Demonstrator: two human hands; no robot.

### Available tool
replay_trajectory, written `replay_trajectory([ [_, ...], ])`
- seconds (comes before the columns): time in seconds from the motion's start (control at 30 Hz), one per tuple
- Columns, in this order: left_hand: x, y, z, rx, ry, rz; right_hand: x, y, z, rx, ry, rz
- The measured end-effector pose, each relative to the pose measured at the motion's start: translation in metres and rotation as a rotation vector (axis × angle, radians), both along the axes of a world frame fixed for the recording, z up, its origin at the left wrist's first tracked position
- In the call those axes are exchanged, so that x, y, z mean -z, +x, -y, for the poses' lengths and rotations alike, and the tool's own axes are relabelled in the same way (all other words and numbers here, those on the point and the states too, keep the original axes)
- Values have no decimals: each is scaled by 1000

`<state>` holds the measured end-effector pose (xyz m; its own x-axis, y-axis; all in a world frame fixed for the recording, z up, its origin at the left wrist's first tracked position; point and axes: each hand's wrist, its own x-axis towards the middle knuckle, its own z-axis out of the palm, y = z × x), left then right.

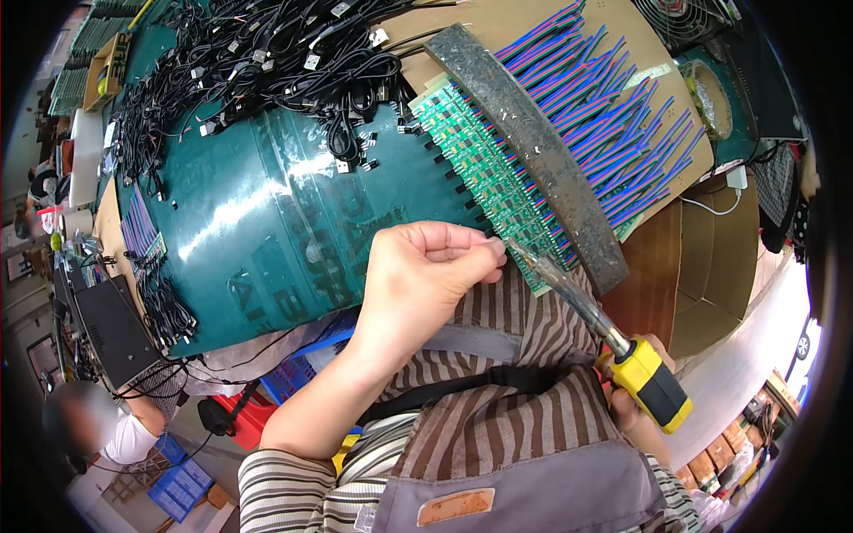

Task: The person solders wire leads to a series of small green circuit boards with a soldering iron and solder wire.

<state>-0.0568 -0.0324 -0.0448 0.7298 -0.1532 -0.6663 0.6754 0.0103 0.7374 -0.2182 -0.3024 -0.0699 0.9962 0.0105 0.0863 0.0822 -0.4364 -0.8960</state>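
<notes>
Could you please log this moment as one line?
Left hand: pinched beside green circuit-board panel | Right hand: gripping yellow-and-black soldering iron, tip near panel | Metal bar: across red-and-blue wires

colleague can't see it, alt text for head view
The right hand holds a yellow soldering iron near green circuit boards; the left hand pinches close by. A grey bar lies across coloured wires; black cables heap on the green mat.

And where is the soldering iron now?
The soldering iron is right of centre in the head view, in the right hand, pointing toward the green circuit boards.
</notes>
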Motion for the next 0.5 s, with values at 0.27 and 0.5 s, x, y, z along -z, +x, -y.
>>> replay_trajectory([
  [0.27, -1, 2, -1, 10, 12, -29, 3, -6, 5, -23, -46, 1],
  [0.5, -1, 3, -1, 17, 8, -20, 11, -22, -4, 229, 301, -117],
])
